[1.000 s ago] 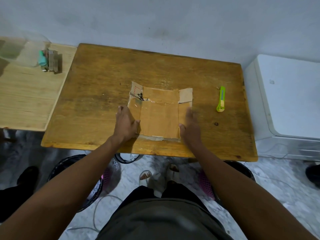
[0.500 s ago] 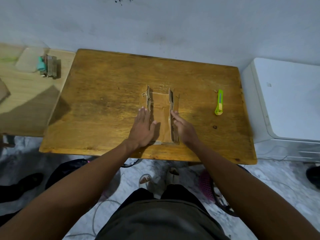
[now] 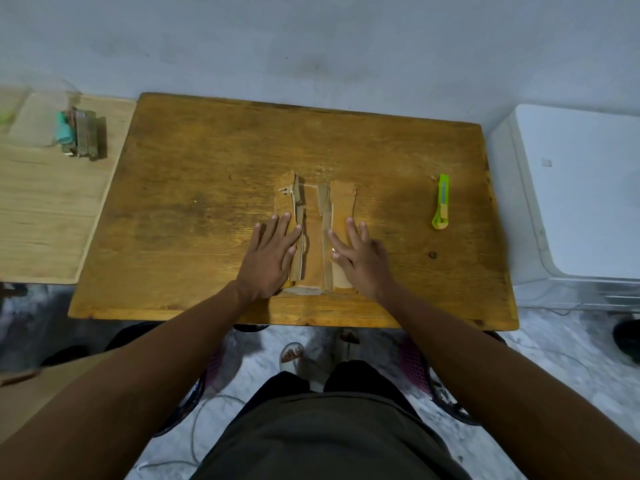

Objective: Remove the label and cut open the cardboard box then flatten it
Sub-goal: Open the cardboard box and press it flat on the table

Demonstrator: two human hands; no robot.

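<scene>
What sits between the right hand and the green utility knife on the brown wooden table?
Nothing: the head view shows bare brown wooden table between the right hand and the green utility knife, apart from a small dark knot.

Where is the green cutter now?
The cutter lies on the table, right of the cardboard and the right hand, untouched.

A single head-worn camera looks forward and steeply down onto a wooden table (image 3: pixel 214 188), which fills the middle of the wide-angle frame. Beyond the table's far edge a pale wall (image 3: pixel 311 46) closes the top of the view. Below the table's near edge the lens takes in the wearer's own forearms, dark shorts (image 3: pixel 322 438) and sandalled feet on the floor. The table sits close, within arm's reach. There is no second view to share any of this.
</scene>
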